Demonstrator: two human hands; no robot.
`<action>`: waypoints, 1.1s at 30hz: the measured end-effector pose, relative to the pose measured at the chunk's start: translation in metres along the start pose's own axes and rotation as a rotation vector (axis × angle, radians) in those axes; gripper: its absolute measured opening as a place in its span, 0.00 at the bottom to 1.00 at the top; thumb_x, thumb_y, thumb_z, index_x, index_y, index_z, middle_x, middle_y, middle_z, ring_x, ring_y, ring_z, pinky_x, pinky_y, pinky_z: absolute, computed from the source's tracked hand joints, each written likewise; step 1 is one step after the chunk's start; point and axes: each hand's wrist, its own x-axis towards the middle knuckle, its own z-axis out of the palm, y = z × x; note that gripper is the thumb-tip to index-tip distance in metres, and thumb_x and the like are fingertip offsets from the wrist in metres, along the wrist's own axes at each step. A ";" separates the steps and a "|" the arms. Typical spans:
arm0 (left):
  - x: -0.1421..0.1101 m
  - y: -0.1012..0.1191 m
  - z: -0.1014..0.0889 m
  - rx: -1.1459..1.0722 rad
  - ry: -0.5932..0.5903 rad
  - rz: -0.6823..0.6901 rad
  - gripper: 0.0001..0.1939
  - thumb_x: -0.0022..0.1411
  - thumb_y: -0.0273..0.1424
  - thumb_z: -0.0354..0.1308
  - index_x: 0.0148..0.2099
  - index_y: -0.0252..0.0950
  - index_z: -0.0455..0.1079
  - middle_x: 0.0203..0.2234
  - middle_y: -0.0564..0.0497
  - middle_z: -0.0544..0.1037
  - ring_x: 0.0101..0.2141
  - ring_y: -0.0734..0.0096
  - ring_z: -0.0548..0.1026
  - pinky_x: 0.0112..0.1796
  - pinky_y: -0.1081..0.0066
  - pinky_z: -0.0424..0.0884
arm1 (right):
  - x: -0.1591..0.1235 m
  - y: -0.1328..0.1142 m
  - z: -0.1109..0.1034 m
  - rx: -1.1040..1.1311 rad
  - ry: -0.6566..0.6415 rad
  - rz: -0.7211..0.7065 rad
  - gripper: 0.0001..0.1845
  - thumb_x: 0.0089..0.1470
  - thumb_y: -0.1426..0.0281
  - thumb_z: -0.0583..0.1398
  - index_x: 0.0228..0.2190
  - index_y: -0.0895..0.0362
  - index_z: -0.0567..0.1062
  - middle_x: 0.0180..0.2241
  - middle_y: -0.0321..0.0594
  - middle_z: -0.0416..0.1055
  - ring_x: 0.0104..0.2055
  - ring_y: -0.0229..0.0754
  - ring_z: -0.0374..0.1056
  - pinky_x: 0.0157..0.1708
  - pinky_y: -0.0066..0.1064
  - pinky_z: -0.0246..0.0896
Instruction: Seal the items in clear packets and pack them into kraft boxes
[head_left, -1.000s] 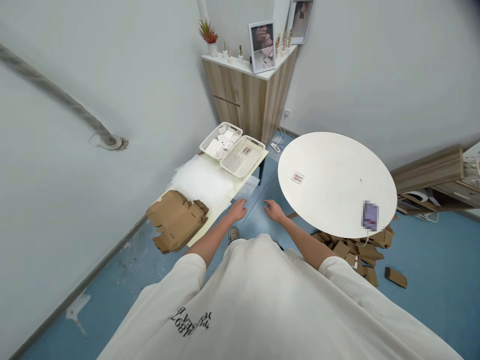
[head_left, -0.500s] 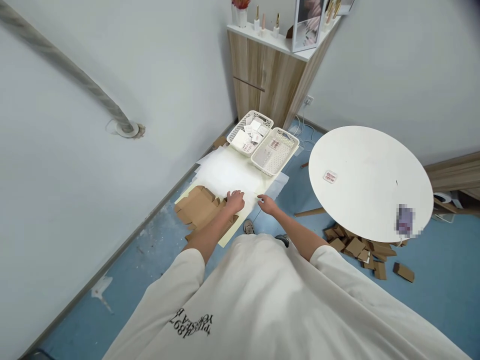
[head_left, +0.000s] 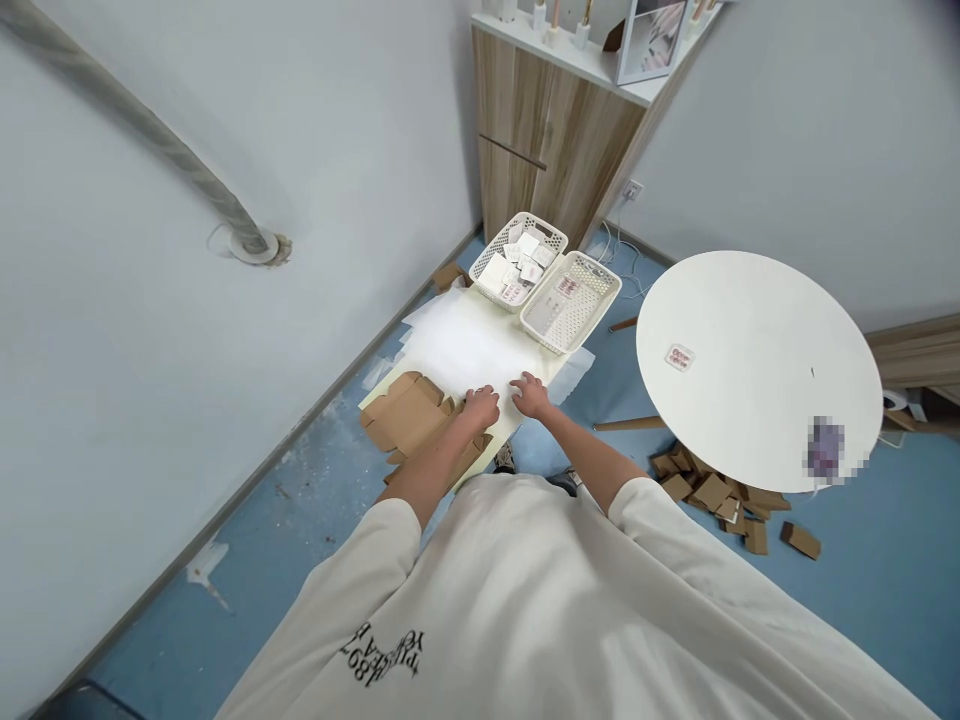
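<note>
Thin white paper sheets (head_left: 461,340) lie in an overlapping spread on a pale yellow low table. Over their near edge, my left hand (head_left: 481,408) rests with its fingers bent but apart, beside a flattened brown cardboard box (head_left: 405,412). A short gap to the right of it, my right hand (head_left: 531,395) touches the paper with spread fingers. Neither hand visibly holds anything. My left forearm hides part of the cardboard.
Beyond the paper stand a white basket (head_left: 495,275) of small white packets and a second basket (head_left: 555,325) with few items. A round white table (head_left: 757,350) stands at right, near a heap of small cardboard boxes (head_left: 709,490). A wooden cabinet (head_left: 555,130) fills the corner.
My right hand has moved up onto the paper and its fingers have spread. My left hand stays near the sheet's edge, its fingers more bent. The view has shifted slightly.
</note>
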 end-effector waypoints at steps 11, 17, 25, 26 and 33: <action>0.000 -0.004 -0.003 -0.026 -0.004 -0.005 0.18 0.70 0.29 0.46 0.56 0.34 0.70 0.58 0.38 0.68 0.55 0.54 0.69 0.58 0.52 0.56 | 0.008 -0.018 0.002 -0.009 -0.072 -0.053 0.26 0.61 0.65 0.54 0.61 0.51 0.69 0.64 0.46 0.61 0.63 0.57 0.58 0.60 0.49 0.56; -0.011 -0.004 -0.010 -0.059 0.149 0.006 0.21 0.68 0.24 0.45 0.60 0.34 0.66 0.60 0.37 0.66 0.57 0.53 0.67 0.56 0.53 0.59 | 0.002 -0.019 -0.006 0.103 0.083 -0.001 0.26 0.61 0.63 0.56 0.60 0.54 0.68 0.64 0.49 0.59 0.63 0.55 0.59 0.60 0.46 0.58; -0.030 0.008 -0.018 -0.108 0.235 0.066 0.23 0.69 0.25 0.44 0.63 0.36 0.62 0.62 0.40 0.65 0.55 0.55 0.69 0.55 0.56 0.60 | 0.001 -0.023 -0.029 0.395 0.199 0.254 0.35 0.65 0.57 0.49 0.67 0.60 0.53 0.57 0.54 0.69 0.59 0.51 0.66 0.55 0.38 0.62; -0.032 0.011 -0.017 -0.113 0.226 0.078 0.22 0.69 0.26 0.44 0.63 0.37 0.63 0.61 0.40 0.66 0.55 0.55 0.70 0.55 0.56 0.60 | 0.000 -0.023 -0.032 0.409 0.189 0.242 0.34 0.65 0.59 0.49 0.67 0.59 0.52 0.55 0.53 0.70 0.57 0.49 0.68 0.53 0.37 0.63; -0.030 0.026 -0.022 -0.181 0.275 0.082 0.20 0.68 0.24 0.46 0.59 0.40 0.67 0.56 0.44 0.69 0.55 0.57 0.69 0.56 0.58 0.62 | -0.017 -0.016 -0.051 0.340 0.319 -0.041 0.30 0.57 0.74 0.48 0.61 0.57 0.64 0.58 0.49 0.67 0.49 0.47 0.70 0.50 0.38 0.66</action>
